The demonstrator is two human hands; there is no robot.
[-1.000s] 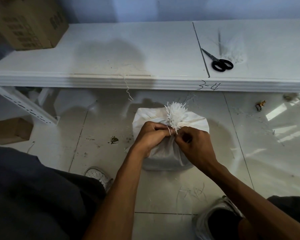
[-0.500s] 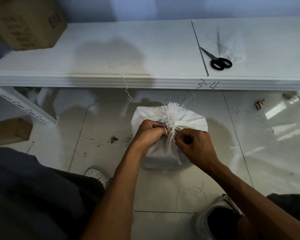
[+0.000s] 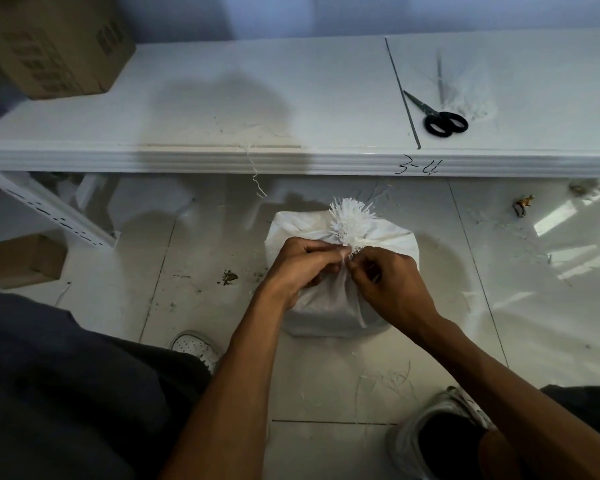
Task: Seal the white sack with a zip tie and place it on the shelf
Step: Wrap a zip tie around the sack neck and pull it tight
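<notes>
The white sack (image 3: 329, 306) stands on the tiled floor in front of the low white shelf (image 3: 257, 98). Its gathered neck ends in a frayed white tuft (image 3: 352, 221). My left hand (image 3: 300, 265) pinches the neck from the left. From the right, my right hand (image 3: 388, 282) pinches it too, fingertips almost touching the left ones. A thin white zip tie (image 3: 345, 259) shows between the fingertips at the neck; most of it is hidden by the fingers.
Black-handled scissors (image 3: 440, 119) and a pile of white zip ties (image 3: 465, 102) lie on the shelf at the right. A cardboard box (image 3: 52, 43) sits on its left end. A smaller box (image 3: 21, 261) is on the floor. My shoes (image 3: 437, 431) flank the sack.
Both hands have drawn closer together at the sack's neck, and the loose zip tie end seen a second ago is now mostly tucked between the fingertips. The sack has not moved.
</notes>
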